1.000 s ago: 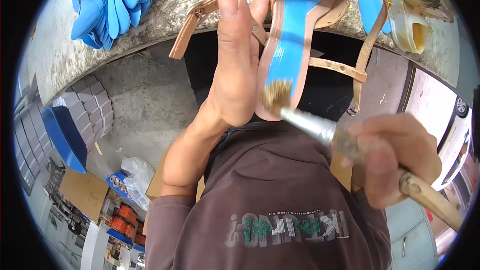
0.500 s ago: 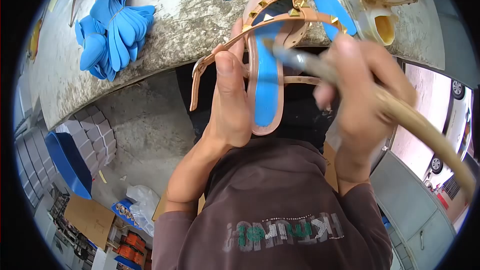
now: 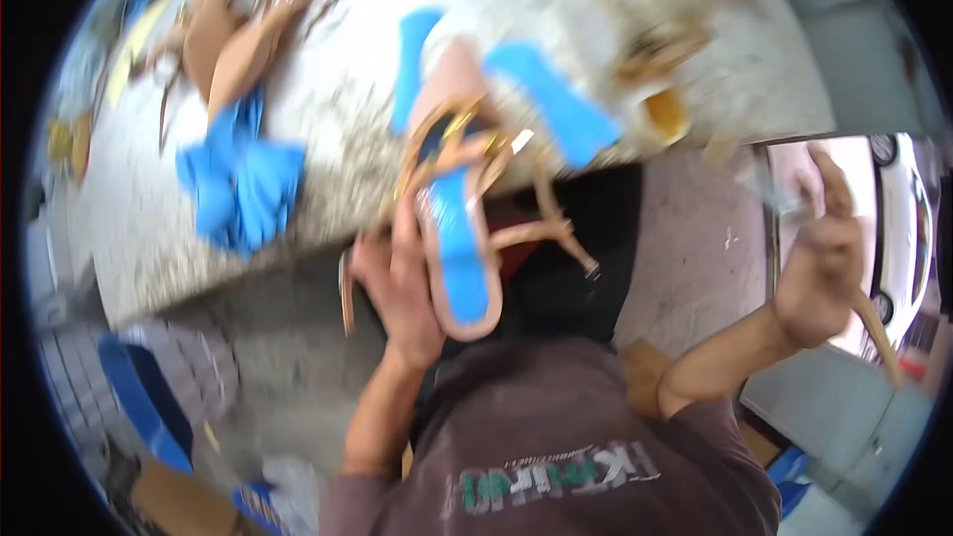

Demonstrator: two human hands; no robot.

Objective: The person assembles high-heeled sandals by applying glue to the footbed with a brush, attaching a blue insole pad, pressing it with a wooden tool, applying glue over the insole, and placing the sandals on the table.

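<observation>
Sandal (image 3: 460,243), blue inside, sat across the bench (image 3: 342,104) edge, toe over the top, heel end sticking out past it. Left hand (image 3: 402,288) gripped it along its left side; motion blur, exact thumb position unclear. Right hand (image 3: 820,273) was curled round a brush (image 3: 878,342), well apart from the sandal. Loose blue pieces (image 3: 558,104) flanked the toe; blue bundle (image 3: 241,184) lay further left, amber-mouthed container (image 3: 665,115) right.

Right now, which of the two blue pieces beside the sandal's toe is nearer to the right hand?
The blue piece right of the sandal in this view; the other blue piece, to its left, lies farther from the right hand.
</observation>
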